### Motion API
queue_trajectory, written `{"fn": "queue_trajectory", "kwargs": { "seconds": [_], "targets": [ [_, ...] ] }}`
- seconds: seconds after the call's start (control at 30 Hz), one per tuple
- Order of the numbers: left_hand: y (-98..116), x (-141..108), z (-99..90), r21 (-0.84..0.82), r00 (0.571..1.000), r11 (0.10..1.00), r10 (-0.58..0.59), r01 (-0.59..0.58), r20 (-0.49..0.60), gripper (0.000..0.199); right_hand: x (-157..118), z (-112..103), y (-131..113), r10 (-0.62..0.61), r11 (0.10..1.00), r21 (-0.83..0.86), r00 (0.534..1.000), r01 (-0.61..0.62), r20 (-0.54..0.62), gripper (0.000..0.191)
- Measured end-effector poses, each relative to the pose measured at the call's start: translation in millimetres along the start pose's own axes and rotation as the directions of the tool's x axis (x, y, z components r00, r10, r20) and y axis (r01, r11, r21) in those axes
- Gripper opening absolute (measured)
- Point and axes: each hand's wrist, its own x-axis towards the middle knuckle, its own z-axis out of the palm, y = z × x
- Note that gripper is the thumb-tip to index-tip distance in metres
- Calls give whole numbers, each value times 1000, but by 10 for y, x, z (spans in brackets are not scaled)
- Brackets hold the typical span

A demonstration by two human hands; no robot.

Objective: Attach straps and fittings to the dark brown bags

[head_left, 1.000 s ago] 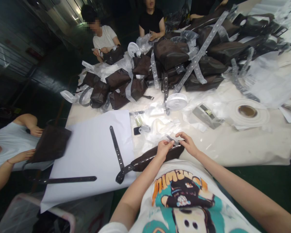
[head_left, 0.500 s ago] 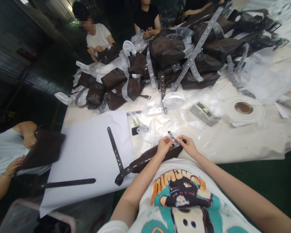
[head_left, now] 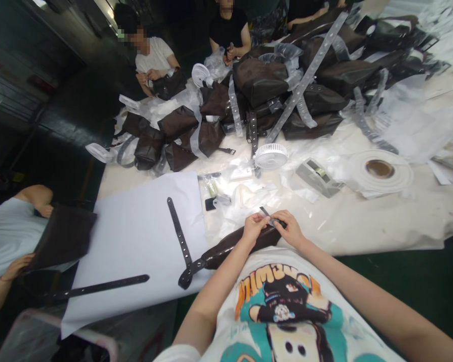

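A dark brown glossy bag (head_left: 226, 251) lies along the table edge against my body. Above its right part, my left hand (head_left: 254, 225) pinches a narrow dark strap end (head_left: 265, 211) with some clear film on it. Close beside it, my right hand (head_left: 290, 228) is closed on the same strap from the other side. From the bag's left end, a black strap with metal eyelets (head_left: 179, 231) extends over a white sheet (head_left: 136, 216).
Brown bags (head_left: 262, 80) are heaped at the back with clear plastic. A white fan (head_left: 271, 156), a grey tape dispenser (head_left: 319, 177) and a white roll (head_left: 379, 171) stand nearer. A co-worker at the left holds a brown bag (head_left: 66, 236); other people sit behind.
My hands have turned the strap slightly, and my right fingers have moved a little left and down around it. The left co-worker's bag has shifted left.
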Motion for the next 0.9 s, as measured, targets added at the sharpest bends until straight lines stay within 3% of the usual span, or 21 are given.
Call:
{"fn": "queue_trajectory", "kwargs": {
  "seconds": [0.17,0.27,0.5,0.7,0.9],
  "targets": [
    [8,14,-60,-30,999,999,-38,38,26,45,-27,57,34,206,971,132,978,-201,-29,21],
    [6,28,-113,-43,999,998,-47,48,22,49,-5,56,72,263,945,200,965,-258,3,26],
    [-29,88,-106,-16,998,1000,-16,15,-67,44,4,-34,151,226,919,305,968,-250,112,28],
    [5,5,-5,16,995,1000,29,-27,-97,32,-54,14,119,204,940,273,978,-205,35,21],
    [22,-80,30,-2,999,1000,26,-26,-44,41,-51,31,105,177,954,244,984,-173,7,17]
  ]
}}
